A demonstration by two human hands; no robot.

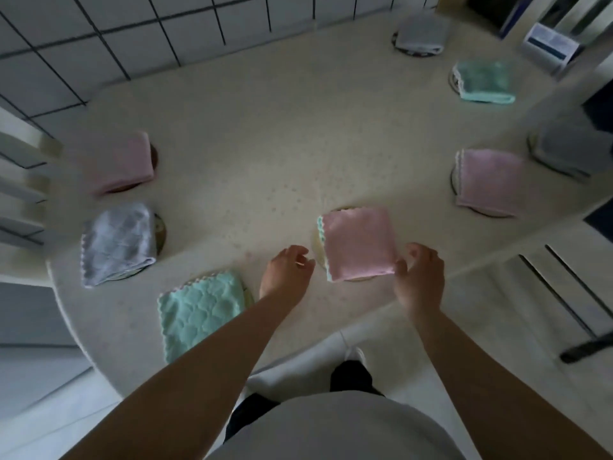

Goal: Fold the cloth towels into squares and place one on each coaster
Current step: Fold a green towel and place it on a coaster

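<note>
A pink folded towel [358, 247] with a mint scalloped edge lies on a pale round coaster [317, 252] near the table's front edge. My right hand [419, 277] is at the towel's near right corner, thumb and curled fingers pinching that corner. To the towel's left, my left hand [287, 272] hovers just apart from it with fingers loosely curled, holding nothing. Several other folded towels lie on coasters around the table: mint [199, 310], grey [117, 242], pink [121, 162], pink [491, 180], mint [484, 81], grey [421, 33].
The round speckled table [265, 134] stands against a tiled wall [132, 31]. A blurred grey towel [567, 151] lies at the right rim. A white box [550, 44] stands beyond the far right edge. My torso and legs are below the front edge.
</note>
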